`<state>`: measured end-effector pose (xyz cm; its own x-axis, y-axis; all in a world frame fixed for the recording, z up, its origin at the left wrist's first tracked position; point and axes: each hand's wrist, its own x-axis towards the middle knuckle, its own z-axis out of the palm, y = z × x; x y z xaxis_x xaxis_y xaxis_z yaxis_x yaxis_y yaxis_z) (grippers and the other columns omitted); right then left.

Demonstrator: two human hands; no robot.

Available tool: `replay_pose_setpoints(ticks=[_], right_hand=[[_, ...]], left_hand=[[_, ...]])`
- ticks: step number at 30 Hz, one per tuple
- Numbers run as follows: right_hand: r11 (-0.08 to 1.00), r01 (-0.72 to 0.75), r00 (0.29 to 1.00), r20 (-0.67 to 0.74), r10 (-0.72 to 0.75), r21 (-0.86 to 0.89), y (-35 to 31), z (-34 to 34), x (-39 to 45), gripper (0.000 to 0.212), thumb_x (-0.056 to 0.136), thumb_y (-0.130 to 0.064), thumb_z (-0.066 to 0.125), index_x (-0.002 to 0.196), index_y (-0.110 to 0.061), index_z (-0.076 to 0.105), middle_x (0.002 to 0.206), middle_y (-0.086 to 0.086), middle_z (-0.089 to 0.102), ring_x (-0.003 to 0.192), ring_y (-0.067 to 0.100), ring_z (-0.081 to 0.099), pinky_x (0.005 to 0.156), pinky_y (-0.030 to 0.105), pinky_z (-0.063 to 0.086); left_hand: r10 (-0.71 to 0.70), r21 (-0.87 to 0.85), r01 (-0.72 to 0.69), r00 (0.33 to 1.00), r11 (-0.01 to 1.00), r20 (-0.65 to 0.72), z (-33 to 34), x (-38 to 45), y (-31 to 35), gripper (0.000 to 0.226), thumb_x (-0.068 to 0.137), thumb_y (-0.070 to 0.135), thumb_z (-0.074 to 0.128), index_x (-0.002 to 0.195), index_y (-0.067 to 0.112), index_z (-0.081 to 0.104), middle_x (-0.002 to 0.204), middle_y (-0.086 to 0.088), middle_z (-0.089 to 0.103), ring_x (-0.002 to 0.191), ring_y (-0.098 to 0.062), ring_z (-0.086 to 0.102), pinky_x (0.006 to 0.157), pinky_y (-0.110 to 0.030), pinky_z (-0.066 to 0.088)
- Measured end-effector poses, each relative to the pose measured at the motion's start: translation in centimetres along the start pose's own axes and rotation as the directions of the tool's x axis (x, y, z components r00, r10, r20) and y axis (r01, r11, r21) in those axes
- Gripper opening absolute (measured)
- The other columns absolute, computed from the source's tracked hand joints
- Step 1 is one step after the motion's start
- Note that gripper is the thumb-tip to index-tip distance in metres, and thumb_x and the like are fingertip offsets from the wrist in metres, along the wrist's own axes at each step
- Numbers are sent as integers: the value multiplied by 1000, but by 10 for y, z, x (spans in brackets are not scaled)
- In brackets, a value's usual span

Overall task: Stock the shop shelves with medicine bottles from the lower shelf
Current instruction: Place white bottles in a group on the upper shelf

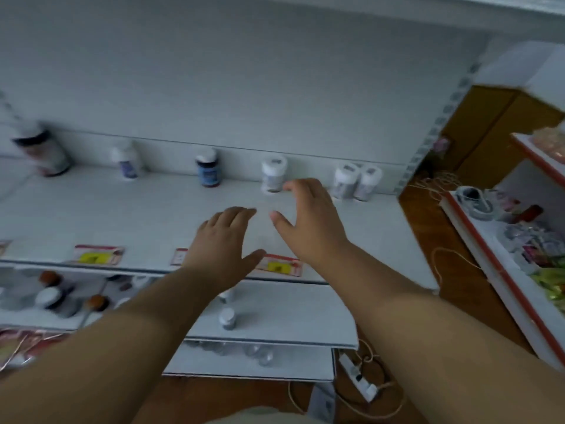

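**Upper shelf: bottle stock and hands**

Flat white metal shelf point(122, 215), matte, with red-and-yellow price tags point(98, 255) on its front lip. Along the back stand small plastic medicine bottles: a white-capped white bottle point(273, 174), a dark blue-labelled bottle point(208, 172), a white pair point(356, 182), and a purple-labelled white bottle point(127, 164). A large dark bottle point(42, 151) at far left is tilted and blurred. Left hand point(220, 243) and right hand point(308, 218) hover over the shelf, fingers spread, holding nothing; the right fingertips lie just beside the white-capped bottle. The lower shelf point(290, 313) carries further bottles, partly hidden by the forearms; labels unreadable.
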<state>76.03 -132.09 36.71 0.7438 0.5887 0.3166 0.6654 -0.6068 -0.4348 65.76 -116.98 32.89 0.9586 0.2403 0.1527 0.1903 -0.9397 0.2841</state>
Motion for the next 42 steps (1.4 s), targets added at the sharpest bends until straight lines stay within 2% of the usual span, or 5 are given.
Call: replay_pose_setpoints(ticks=[10, 13, 22, 28, 42], right_hand=[[874, 315, 899, 180, -400, 369, -245, 113, 13, 38, 92, -34, 65, 124, -19, 51, 111, 0, 58, 100, 13, 54, 84, 27, 46], [828, 360, 831, 256, -494, 429, -296, 150, 23, 35, 94, -35, 63, 124, -22, 49, 104, -4, 58, 94, 9, 52, 76, 17, 42], [638, 488, 581, 323, -747, 596, -484, 276, 40, 34, 93, -37, 62, 123, -22, 54, 124, -1, 51, 107, 15, 55, 89, 33, 50], [569, 522, 455, 356, -816, 636, -627, 365, 21, 33, 92, -37, 63, 121, -25, 52, 109, -12, 50, 98, 4, 49, 78, 19, 40], [747, 440, 591, 466, -658, 498, -846, 527, 71, 34, 92, -41, 63, 120, -30, 48, 115, -9, 46, 105, 10, 53, 80, 24, 51]], left_hand=[[-404, -23, 405, 904, 914, -138, -81, -169, -191, 60, 84, 52, 56, 134, 19, 54, 125, -5, 62, 114, -32, 57, 93, -43, 47], [-546, -64, 543, 829, 838, -123, -86, -199, -235, 61, 83, 52, 47, 132, 17, 55, 124, -6, 62, 112, -33, 58, 91, -44, 50], [-821, -55, 825, 550, 563, -152, -130, -295, -361, 57, 77, 49, 55, 128, 24, 62, 126, 1, 58, 114, -28, 57, 94, -45, 48], [-897, -96, 904, 393, 417, -204, -151, -380, -473, 62, 83, 60, 38, 134, 28, 54, 122, 8, 60, 114, -21, 54, 94, -41, 46], [-817, -33, 819, 567, 572, -106, -256, -438, -771, 57, 94, 55, 49, 146, 34, 37, 143, 9, 47, 132, -17, 42, 106, -35, 37]])
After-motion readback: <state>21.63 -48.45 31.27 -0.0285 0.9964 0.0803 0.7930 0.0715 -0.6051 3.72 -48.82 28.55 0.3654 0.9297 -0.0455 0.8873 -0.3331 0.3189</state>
